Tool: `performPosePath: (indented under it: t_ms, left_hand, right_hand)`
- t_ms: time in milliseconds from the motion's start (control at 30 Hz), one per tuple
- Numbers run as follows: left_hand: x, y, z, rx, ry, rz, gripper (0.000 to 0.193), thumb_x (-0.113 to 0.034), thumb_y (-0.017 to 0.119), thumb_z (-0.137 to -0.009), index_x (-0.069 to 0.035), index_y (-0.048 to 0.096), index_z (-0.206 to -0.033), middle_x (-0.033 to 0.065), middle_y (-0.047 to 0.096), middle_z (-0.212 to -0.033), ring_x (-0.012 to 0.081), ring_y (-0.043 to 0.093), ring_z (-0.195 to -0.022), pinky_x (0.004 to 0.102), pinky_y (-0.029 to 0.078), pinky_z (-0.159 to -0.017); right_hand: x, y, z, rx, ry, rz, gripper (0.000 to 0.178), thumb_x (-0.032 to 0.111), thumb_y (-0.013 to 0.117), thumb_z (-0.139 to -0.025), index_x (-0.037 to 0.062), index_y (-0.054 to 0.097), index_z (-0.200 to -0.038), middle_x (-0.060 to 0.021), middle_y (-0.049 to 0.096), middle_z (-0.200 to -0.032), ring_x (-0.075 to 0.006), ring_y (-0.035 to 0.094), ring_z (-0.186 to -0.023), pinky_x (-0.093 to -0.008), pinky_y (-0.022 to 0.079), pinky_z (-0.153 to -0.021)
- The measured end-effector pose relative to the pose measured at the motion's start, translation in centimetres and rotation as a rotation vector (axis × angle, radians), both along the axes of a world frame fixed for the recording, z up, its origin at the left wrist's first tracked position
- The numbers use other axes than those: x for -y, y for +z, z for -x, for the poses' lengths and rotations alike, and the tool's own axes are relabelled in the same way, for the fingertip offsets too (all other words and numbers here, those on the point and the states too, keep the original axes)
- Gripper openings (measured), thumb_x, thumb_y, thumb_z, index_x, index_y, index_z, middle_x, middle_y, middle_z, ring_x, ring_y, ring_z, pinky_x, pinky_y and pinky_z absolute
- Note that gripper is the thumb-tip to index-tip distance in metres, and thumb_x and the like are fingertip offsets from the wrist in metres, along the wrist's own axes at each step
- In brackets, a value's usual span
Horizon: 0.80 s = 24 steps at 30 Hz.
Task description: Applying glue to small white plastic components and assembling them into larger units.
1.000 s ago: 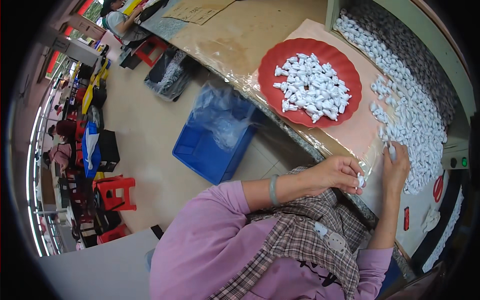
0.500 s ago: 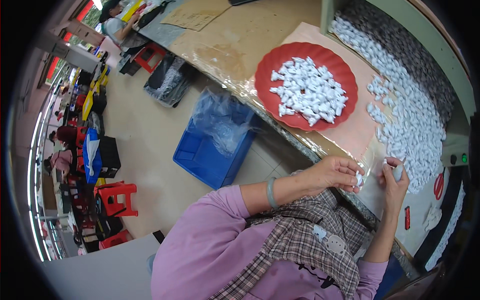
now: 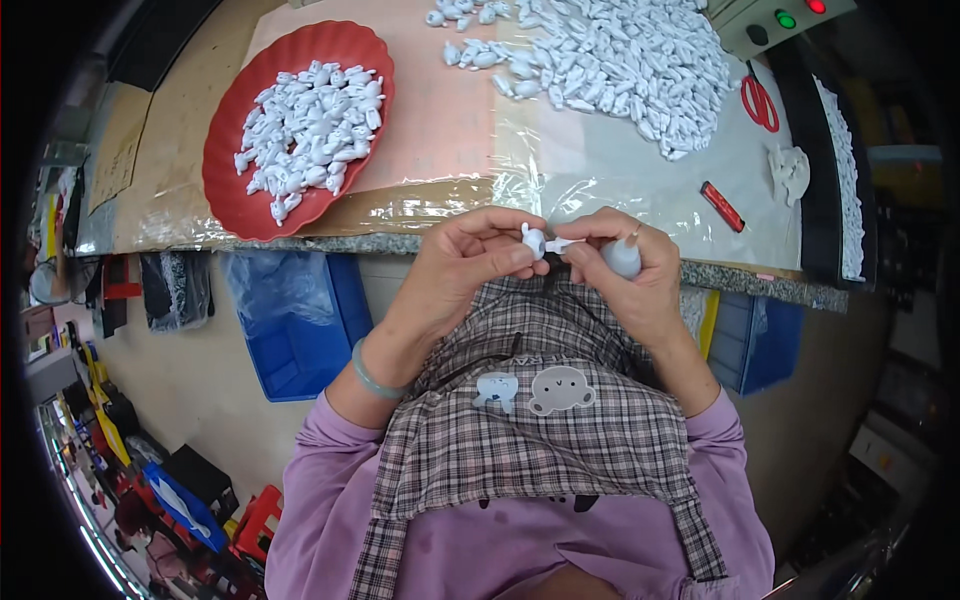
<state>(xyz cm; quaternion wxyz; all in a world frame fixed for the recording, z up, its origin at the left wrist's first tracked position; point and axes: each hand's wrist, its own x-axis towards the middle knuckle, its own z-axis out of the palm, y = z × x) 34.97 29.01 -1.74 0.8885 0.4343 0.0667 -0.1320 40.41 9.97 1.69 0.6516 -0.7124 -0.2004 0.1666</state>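
Close together in front of my apron, both hands are at work just off the table's near edge. My left hand (image 3: 475, 262) is closed, pinching a small white animal-head figurine (image 3: 534, 241) between thumb and fingers. Between the thumb and forefinger of my right hand (image 3: 640, 275) is a small white piece (image 3: 560, 244), its end at or against the figurine; whether they are joined I cannot tell. That same hand also grips a small pale squeeze bottle (image 3: 622, 258) against its curled fingers. At left on the table, a red scalloped plate (image 3: 222, 150) carries a heap of similar white figurines (image 3: 310, 130).
A large spread of white pieces (image 3: 630, 70) covers the far table. Red-handled scissors (image 3: 759, 103), a red cutter-like tool (image 3: 722, 206) and a crumpled white scrap (image 3: 789, 174) lie right. Blue bins (image 3: 290, 350) stand below the edge. A control box (image 3: 775, 25) has lit buttons.
The view has swung round to the right, shifting the plate and table leftward in it. My hands, apart before, have come together, bringing the figurine and the small white piece end to end.
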Motion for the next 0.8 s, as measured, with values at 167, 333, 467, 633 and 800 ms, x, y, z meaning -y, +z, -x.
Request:
performPosePath:
  t_ms: [167,333,467,633,800]
  left_hand:
    - [0.6,0.0,0.2,0.014,0.013,-0.027,0.028,-0.001,0.065,-0.084,0.003,0.06,-0.111,0.0098,0.066,-0.098,0.0158,0.065,-0.089,0.025,0.053,-0.076]
    - [1.1,0.4,0.3,0.075,0.048,-0.09,0.028,0.004,0.065,-0.081,0.004,0.06,-0.109,0.0107,0.064,-0.099,0.0172,0.064,-0.088,0.0269,0.054,-0.079]
    - [1.3,0.7,0.6,0.215,0.073,-0.271,0.028,0.009,0.065,-0.079,0.006,0.061,-0.107,0.0119,0.063,-0.098,0.0178,0.064,-0.089,0.027,0.054,-0.081]
    - [1.0,0.8,0.7,0.449,0.047,-0.535,0.025,0.009,0.068,-0.076,0.005,0.065,-0.101,0.014,0.063,-0.097,0.0179,0.063,-0.089,0.0264,0.053,-0.078]
    - [1.2,0.5,1.0,0.563,0.09,-0.678,0.024,0.006,0.069,-0.076,0.003,0.066,-0.1,0.0131,0.065,-0.095,0.0172,0.063,-0.085,0.0263,0.052,-0.073]
  right_hand:
    - [0.5,-0.4,0.7,0.123,-0.038,0.074,0.014,-0.006,0.065,-0.081,-0.0005,0.065,-0.094,-0.0067,0.065,-0.083,-0.0089,0.061,-0.064,-0.0204,0.048,-0.055]
    - [0.7,-0.9,0.9,0.192,-0.042,0.093,0.013,-0.006,0.066,-0.08,-0.0008,0.064,-0.091,-0.0079,0.065,-0.082,-0.0095,0.061,-0.063,-0.021,0.048,-0.055]
    - [0.7,-1.5,1.2,0.388,-0.012,0.059,0.016,-0.007,0.069,-0.076,-0.0007,0.064,-0.09,-0.0104,0.065,-0.079,-0.0124,0.062,-0.064,-0.0232,0.048,-0.054]
    - [0.6,-2.0,1.7,0.567,-0.067,0.009,0.017,-0.005,0.072,-0.074,-0.0002,0.064,-0.088,-0.0119,0.065,-0.076,-0.0183,0.063,-0.065,-0.0257,0.048,-0.056]
    - [0.7,-2.8,2.1,0.791,-0.103,0.044,0.018,0.0,0.074,-0.074,0.0014,0.063,-0.089,-0.0121,0.066,-0.076,-0.0232,0.065,-0.065,-0.0278,0.05,-0.055]
